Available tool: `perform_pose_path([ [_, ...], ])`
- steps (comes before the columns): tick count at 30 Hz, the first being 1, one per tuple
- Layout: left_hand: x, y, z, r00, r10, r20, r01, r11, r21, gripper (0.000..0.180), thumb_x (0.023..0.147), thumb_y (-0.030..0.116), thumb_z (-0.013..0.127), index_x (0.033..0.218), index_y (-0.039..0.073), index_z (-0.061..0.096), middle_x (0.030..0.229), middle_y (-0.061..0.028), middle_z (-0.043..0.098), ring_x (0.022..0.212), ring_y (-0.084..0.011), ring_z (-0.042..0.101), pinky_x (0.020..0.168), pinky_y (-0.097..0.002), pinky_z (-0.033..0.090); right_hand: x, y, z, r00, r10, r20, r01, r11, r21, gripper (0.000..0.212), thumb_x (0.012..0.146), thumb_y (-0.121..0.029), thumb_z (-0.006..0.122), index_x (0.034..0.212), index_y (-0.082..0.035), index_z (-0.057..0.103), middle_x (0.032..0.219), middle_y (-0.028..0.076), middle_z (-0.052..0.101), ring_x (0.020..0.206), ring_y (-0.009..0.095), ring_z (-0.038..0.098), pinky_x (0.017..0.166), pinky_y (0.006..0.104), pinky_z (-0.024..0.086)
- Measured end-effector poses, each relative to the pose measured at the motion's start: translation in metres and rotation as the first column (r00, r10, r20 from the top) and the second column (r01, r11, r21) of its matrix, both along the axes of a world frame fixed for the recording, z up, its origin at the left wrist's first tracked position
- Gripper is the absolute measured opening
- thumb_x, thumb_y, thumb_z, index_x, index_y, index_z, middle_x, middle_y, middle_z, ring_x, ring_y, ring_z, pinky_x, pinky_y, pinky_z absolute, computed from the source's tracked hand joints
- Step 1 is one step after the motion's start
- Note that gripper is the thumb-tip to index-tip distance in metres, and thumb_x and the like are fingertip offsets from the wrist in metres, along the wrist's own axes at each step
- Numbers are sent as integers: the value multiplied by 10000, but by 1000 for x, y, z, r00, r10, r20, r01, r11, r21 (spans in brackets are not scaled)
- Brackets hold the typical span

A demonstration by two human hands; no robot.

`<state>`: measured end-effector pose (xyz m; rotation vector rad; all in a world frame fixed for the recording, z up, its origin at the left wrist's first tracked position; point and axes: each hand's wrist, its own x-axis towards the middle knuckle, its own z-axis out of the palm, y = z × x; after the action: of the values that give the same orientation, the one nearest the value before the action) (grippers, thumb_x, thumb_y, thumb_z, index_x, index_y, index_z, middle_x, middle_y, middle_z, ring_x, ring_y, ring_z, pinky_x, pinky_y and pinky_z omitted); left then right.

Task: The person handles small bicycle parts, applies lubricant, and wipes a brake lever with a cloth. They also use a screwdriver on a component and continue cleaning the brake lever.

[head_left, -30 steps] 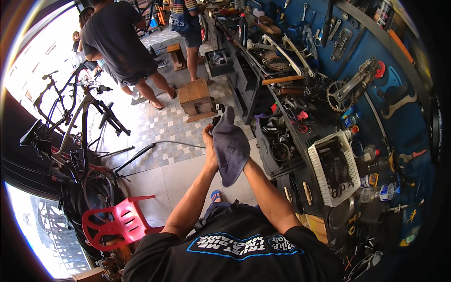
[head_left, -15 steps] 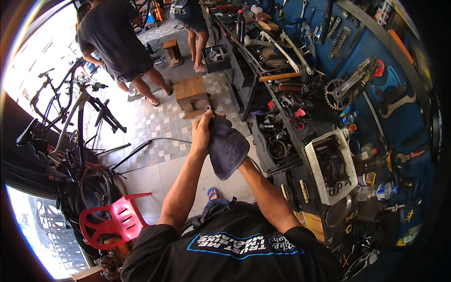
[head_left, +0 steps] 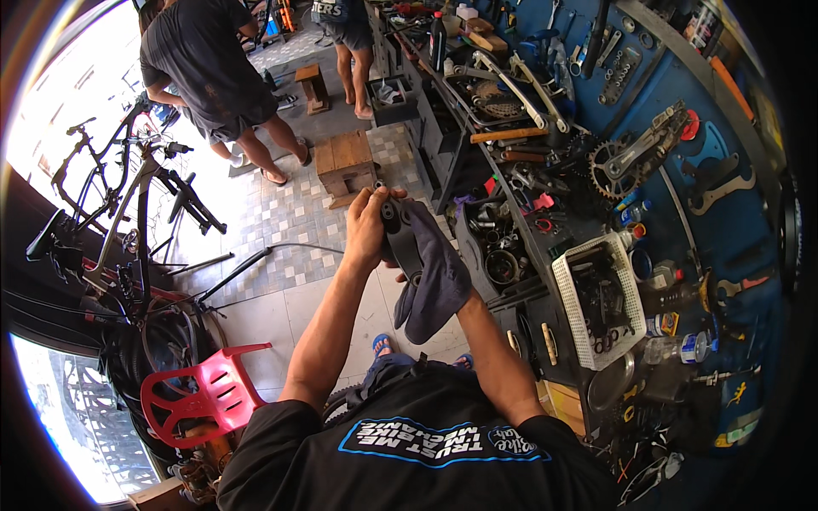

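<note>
With my left hand [head_left: 365, 225] I grip the far end of an elongated black part with round holes [head_left: 402, 244], held above pale floor tiles [head_left: 370, 312]. Its long axis slants away from me and slightly left. A dark grey fabric cloth [head_left: 436, 289] covers my right hand, whose grip I cannot tell.
</note>
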<state>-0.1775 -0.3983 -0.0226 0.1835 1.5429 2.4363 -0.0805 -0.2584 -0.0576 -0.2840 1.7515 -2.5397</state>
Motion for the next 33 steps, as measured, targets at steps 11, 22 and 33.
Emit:
perform_pose_path([
  [11, 23, 18, 16, 991, 136, -15, -133, 984, 121, 367, 1124, 399, 467, 1053, 53, 567, 1069, -132, 745, 887, -142, 678, 817, -285, 558, -22, -19, 70, 629, -110, -770, 747, 360, 559, 198, 918, -129, 651, 1088, -32, 630, 1035, 184, 686, 959, 376, 672, 827, 445, 568],
  [22, 1, 1, 25, 932, 230, -279, -215, 973, 85, 380, 1149, 394, 368, 1036, 63, 519, 1034, -198, 771, 1230, -312, 642, 1114, -418, 413, -36, 64, -25, 748, -257, -612, 649, 88, 755, 330, 905, -194, 686, 1179, -43, 580, 1040, 153, 666, 917, 342, 680, 772, 412, 553],
  [33, 23, 52, 19, 909, 370, -193, -277, 881, 383, 290, 1118, 352, 480, 1091, 69, 425, 881, -86, 590, 980, -257, 697, 706, -400, 630, -43, -8, -1, 670, -329, -666, 652, -169, 739, 252, 973, -191, 575, 1149, -14, 607, 963, 105, 642, 911, 296, 651, 792, 351, 530],
])
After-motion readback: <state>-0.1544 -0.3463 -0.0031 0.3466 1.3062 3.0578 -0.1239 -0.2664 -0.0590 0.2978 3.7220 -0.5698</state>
